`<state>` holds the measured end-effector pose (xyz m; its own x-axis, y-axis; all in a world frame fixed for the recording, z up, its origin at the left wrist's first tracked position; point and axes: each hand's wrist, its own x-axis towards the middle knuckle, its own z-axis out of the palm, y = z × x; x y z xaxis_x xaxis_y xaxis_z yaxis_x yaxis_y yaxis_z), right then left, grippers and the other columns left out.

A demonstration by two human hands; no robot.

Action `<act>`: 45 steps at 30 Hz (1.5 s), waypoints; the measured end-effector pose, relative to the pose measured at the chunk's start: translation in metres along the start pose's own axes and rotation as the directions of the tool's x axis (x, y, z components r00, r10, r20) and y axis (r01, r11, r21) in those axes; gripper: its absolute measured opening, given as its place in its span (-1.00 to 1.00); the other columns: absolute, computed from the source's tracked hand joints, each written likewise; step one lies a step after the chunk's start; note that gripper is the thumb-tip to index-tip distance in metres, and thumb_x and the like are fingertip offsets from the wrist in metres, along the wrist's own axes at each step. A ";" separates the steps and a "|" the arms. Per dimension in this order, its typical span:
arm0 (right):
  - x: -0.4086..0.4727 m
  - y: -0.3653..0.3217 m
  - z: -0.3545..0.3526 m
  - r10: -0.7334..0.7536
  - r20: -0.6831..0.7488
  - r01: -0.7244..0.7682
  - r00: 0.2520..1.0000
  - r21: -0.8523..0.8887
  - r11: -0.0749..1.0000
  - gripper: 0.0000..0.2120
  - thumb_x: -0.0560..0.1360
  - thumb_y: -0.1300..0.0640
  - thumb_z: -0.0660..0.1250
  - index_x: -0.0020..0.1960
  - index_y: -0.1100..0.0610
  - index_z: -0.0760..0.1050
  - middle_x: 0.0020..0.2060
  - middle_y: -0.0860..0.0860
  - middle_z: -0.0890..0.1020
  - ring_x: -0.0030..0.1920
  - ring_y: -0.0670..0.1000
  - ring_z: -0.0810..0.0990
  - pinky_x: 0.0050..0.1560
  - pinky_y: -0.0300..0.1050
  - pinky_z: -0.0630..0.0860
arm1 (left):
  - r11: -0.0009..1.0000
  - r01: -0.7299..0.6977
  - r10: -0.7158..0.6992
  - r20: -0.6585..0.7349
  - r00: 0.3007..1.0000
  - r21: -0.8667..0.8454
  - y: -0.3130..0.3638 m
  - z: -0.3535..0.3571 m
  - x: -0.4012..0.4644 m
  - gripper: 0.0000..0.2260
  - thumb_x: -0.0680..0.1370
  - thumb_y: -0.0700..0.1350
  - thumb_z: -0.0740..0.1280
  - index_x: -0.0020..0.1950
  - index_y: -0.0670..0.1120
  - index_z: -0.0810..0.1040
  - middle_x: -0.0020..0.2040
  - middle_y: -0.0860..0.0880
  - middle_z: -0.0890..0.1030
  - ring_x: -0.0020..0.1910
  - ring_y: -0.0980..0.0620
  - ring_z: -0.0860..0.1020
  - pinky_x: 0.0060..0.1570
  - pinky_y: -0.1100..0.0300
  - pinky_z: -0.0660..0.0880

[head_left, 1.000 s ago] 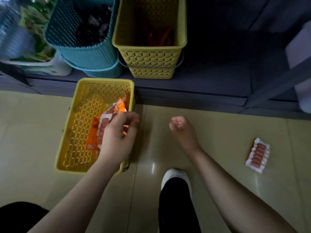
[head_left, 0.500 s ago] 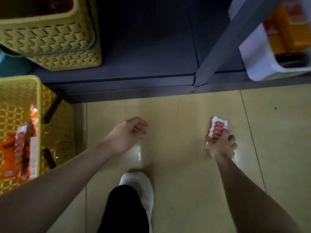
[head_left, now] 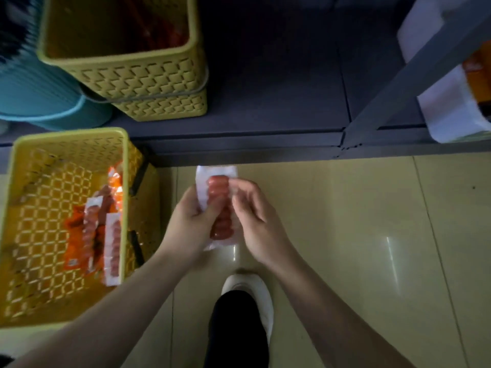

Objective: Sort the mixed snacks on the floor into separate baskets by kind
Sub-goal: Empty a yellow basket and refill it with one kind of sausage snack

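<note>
Sausage pack [head_left: 219, 205] upright between both hands, left hand [head_left: 190, 221] and right hand [head_left: 256, 221] each gripping an edge.

Teal basket [head_left: 34, 83] blurred, cropped at left edge; contents unreadable.

A glossy beige tiled floor [head_left: 358, 235] is seen, on which a shallow yellow plastic lattice basket [head_left: 34, 235] and a white shoe [head_left: 249, 293] rest. On the dark grey shelf base [head_left: 279, 83] behind, a deep yellow basket [head_left: 138, 81] and a teal basket [head_left: 34, 94] stand side by side.
</note>
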<state>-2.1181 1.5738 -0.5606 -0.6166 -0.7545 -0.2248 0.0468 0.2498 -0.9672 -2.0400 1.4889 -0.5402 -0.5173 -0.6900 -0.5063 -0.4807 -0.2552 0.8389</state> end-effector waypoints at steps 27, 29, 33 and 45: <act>0.028 -0.025 0.174 0.556 0.058 -0.446 0.829 -0.531 0.721 -0.85 0.52 0.12 0.25 0.04 0.16 0.51 -0.09 0.08 0.61 -0.14 0.03 0.60 -0.21 -0.18 0.53 | 0.581 0.157 0.197 -0.325 0.925 0.798 -0.101 -0.251 -0.053 -0.36 0.49 -0.25 0.31 0.49 -0.18 0.09 0.52 -0.23 -0.01 0.49 -0.24 0.00 0.42 -0.12 0.08; 0.022 -0.023 0.166 0.543 0.047 -0.452 0.839 -0.497 0.741 -0.88 0.51 0.16 0.25 0.01 0.16 0.50 -0.11 0.08 0.60 -0.17 0.02 0.59 -0.20 -0.17 0.53 | 0.731 0.274 0.007 -0.408 0.913 0.625 -0.099 -0.255 -0.053 -0.31 0.49 -0.17 0.34 0.52 -0.13 0.03 0.52 -0.22 -0.04 0.49 -0.23 0.03 0.40 -0.10 0.12; 0.006 -0.022 0.121 0.448 -0.047 -0.403 0.893 -0.526 0.749 -0.93 0.44 0.12 0.31 -0.11 0.11 0.51 -0.19 0.08 0.61 -0.16 0.10 0.59 -0.17 -0.09 0.50 | 0.912 0.217 -0.178 -0.141 0.974 0.349 -0.090 -0.234 -0.051 -0.29 0.49 -0.16 0.35 0.51 0.09 0.03 0.42 -0.13 0.32 0.24 -0.17 0.47 0.15 -0.08 0.49; -0.034 -0.084 -0.043 0.314 -0.406 -0.478 0.858 -0.411 0.776 -0.90 0.29 0.31 0.35 -0.20 0.27 0.58 -0.24 0.17 0.64 -0.20 0.17 0.62 -0.17 -0.07 0.49 | 0.996 -0.067 0.046 0.347 0.937 0.051 0.013 -0.114 -0.057 -0.46 0.47 -0.20 0.36 0.28 0.25 0.25 0.00 0.10 0.59 0.01 0.09 0.60 0.03 -0.03 0.57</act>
<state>-2.1351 1.6051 -0.4667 -0.8334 -0.3228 -0.4487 0.0084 0.8042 -0.5942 -1.9361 1.4478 -0.4775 -0.7524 -0.4225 -0.5054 -0.4803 -0.1731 0.8598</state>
